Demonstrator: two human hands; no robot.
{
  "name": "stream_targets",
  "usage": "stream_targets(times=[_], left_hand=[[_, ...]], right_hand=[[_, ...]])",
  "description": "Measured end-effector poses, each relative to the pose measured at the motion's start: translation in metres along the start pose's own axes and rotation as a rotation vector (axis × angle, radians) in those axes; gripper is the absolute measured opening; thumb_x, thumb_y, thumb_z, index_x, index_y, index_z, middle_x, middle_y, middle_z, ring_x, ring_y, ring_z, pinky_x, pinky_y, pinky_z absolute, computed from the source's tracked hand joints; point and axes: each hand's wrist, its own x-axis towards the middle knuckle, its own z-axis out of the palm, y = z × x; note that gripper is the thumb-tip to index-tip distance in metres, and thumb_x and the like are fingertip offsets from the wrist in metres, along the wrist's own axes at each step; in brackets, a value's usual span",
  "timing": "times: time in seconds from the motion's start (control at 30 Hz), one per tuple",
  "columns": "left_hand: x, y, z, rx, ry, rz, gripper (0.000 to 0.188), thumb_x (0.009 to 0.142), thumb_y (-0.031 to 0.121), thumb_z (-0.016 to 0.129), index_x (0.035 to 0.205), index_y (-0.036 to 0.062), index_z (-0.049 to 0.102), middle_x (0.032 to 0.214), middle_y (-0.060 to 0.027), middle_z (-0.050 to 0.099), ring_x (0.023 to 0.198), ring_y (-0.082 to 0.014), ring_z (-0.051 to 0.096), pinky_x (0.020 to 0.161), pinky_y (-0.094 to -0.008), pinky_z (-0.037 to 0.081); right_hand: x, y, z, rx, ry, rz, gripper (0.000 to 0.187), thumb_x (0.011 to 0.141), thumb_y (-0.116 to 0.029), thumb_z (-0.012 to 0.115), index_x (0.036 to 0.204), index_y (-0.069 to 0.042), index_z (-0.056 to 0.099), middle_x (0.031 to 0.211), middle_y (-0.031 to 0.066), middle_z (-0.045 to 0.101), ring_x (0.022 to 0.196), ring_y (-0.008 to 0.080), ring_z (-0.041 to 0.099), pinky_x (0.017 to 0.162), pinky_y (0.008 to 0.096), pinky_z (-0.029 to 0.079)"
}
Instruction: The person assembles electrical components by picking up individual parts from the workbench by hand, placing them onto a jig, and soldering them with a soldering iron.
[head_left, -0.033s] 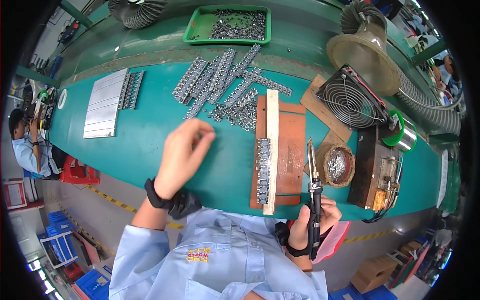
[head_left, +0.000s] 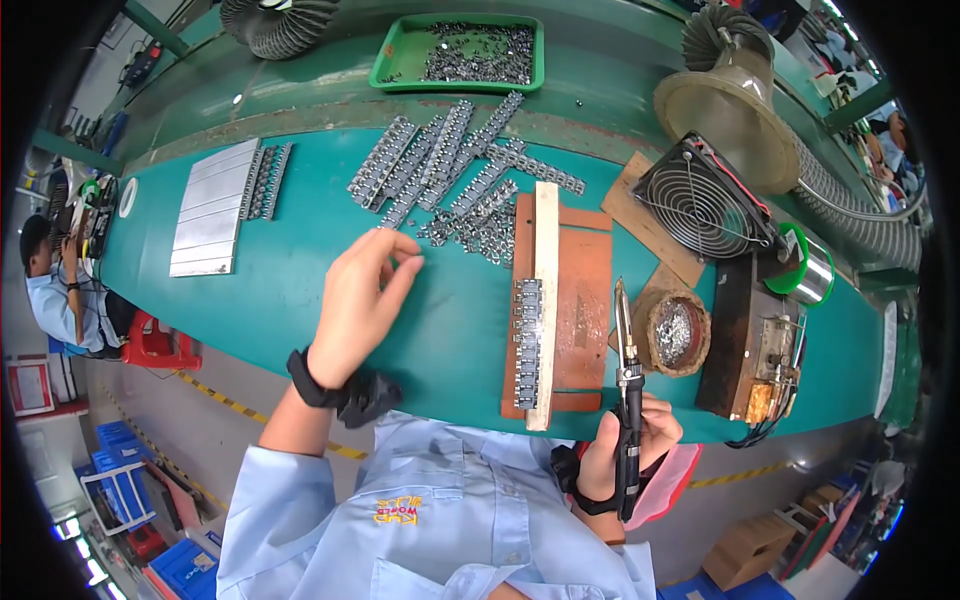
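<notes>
Soldering seems the step: right grip [head_left: 598, 468] clasps the iron [head_left: 629, 400], left grip [head_left: 356, 292] I cannot tell; component row [head_left: 527, 345] likely needs steady aim.

This looks like an electronics workshop, with a soldering iron [head_left: 629, 400], a spool of solder wire [head_left: 817, 270] and a fume hood [head_left: 715, 112] along the green bench's [head_left: 285, 265] right, a co-worker [head_left: 55, 300] at left and striped floor tape [head_left: 235, 403].
</notes>
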Motion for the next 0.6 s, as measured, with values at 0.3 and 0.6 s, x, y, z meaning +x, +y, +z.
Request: stream_targets(times=[0.3,0.6], left_hand=[[0.018,-0.015,-0.004,0.446,0.295,0.346,0.010,0.074,0.001,0.061,0.081,0.0031,0.056,0.076,-0.0093,0.053,0.065,-0.0228,0.055,0.059,-0.0304,0.046],[0.017,-0.012,0.005,0.446,0.367,0.397,0.009,0.076,0.004,0.059,0.082,0.0039,0.053,0.076,-0.0112,0.054,0.070,-0.0295,0.055,0.062,-0.0369,0.045]], right_hand=[[-0.001,-0.006,0.007,0.057,-0.005,-0.034,0.035,0.082,-0.016,0.062,0.103,-0.005,0.037,0.093,0.0100,0.045,0.083,0.0175,0.044,0.077,0.0307,0.036],[-0.006,-0.014,0.003,-0.073,0.099,0.045,0.029,0.080,-0.011,0.061,0.099,-0.003,0.040,0.093,0.0082,0.043,0.085,0.0183,0.043,0.077,0.0299,0.036]])
